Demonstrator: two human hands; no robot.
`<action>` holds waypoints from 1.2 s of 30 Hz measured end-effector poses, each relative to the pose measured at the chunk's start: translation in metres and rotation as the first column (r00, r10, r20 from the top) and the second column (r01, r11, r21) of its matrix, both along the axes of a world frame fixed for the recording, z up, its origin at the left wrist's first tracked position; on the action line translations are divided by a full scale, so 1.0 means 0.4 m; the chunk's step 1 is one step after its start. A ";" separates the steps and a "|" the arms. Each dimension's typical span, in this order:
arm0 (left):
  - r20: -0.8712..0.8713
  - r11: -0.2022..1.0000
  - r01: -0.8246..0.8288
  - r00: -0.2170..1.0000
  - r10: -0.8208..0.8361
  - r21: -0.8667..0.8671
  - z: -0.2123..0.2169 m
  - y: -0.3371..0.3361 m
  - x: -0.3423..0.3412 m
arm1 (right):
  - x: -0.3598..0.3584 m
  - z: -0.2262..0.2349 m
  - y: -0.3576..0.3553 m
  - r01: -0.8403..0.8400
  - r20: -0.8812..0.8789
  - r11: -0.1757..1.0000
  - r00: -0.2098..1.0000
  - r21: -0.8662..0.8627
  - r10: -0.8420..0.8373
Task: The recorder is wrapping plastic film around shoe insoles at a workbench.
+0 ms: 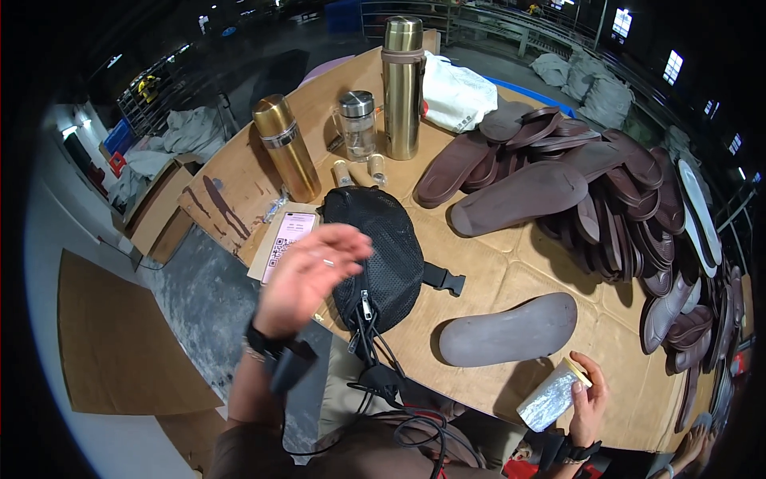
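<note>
My right hand (589,403) grips a shiny silvery cylinder with a yellow rim (549,401), tilted at the table's near edge. Just beyond it lies a single grey-brown shoe sole (508,329). My left hand (315,270) is raised in front of a black mesh bag (387,251), slightly blurred, its fingers loosely bent and apart with nothing visible in them. Against its wrist is a black strap. A printed card with a square code (291,235) lies partly behind this hand. From the bag, a strap with a black buckle (448,280) stretches to the right.
A large heap of dark brown soles (519,198) covers the table's right side. At the back stand a tall gold flask (403,96), a shorter gold flask (294,164), a glass jar (358,132) and a white bag (456,92). Another person's hands (698,441) show at lower right.
</note>
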State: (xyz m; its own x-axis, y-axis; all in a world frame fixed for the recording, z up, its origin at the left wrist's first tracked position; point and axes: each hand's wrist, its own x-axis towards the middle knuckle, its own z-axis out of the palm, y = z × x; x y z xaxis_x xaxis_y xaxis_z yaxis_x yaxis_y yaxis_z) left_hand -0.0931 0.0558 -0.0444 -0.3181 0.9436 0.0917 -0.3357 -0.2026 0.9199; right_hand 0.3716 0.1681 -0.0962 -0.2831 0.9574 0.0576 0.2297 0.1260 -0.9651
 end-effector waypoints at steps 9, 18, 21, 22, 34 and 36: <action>-0.070 0.915 0.402 0.912 -0.404 -0.040 -0.026 0.239 0.279 | 0.008 0.016 -0.002 0.038 -0.061 0.998 0.998 0.050 -0.035; -0.813 0.816 0.193 0.116 -0.571 -0.545 -0.111 0.301 0.396 | 0.024 -0.027 -0.001 0.227 -0.177 0.964 0.963 0.139 -0.201; -0.841 0.834 0.220 0.087 -0.534 -0.506 -0.142 0.327 0.399 | 0.025 -0.031 0.007 0.243 -0.230 0.964 0.950 0.109 -0.213; -0.812 0.817 0.218 0.141 -0.567 -0.533 -0.127 0.332 0.410 | 0.024 -0.026 0.007 0.240 -0.239 0.964 0.948 0.114 -0.208; -0.808 0.779 0.310 0.054 -0.587 -0.545 -0.162 0.361 0.490 | 0.034 -0.021 -0.006 0.269 -0.249 0.950 0.942 0.159 -0.226; -0.769 0.741 0.336 0.067 -0.635 -0.582 -0.151 0.366 0.495 | 0.046 -0.025 -0.008 0.269 -0.218 0.946 0.949 0.181 -0.228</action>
State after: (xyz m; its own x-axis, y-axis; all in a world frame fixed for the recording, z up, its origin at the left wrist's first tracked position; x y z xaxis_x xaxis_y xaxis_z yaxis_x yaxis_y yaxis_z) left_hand 0.1049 0.2024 -0.1050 0.3815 0.8808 -0.2806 0.7738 -0.1383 0.6181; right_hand 0.3898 0.1648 -0.1061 -0.0017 0.9570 0.2902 0.0931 0.2891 -0.9528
